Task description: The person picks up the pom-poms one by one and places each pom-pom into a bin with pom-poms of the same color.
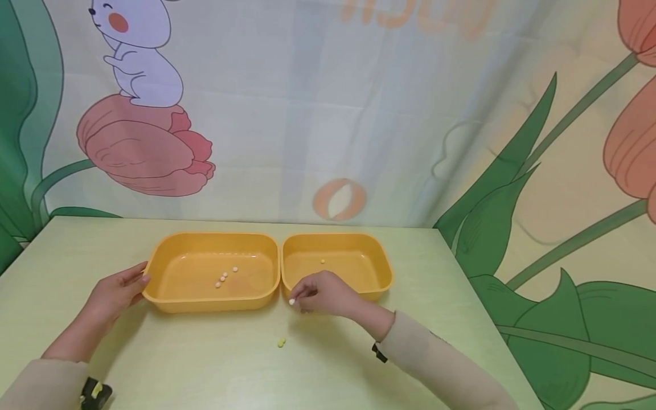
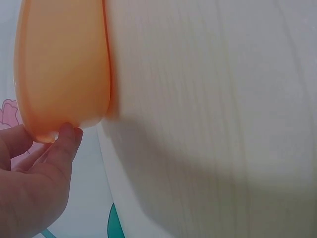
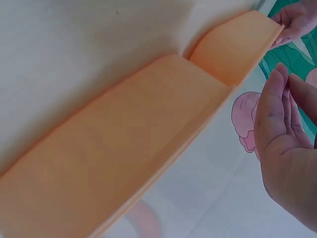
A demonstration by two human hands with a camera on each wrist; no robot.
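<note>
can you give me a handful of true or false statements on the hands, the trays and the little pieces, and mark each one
1. The right hand's grip pinches a small white piece. True.
2. The left hand's grip is on the right tray. False: it holds the outer end of the left tray.
3. Several pale pieces lie in the left tray. True.
4. The right tray is empty. False: one tiny yellowish piece lies in it.
5. Yellow-green pieces lie on the table, nearer the person than the trays. True.
6. The two trays are stacked. False: they stand side by side.
</note>
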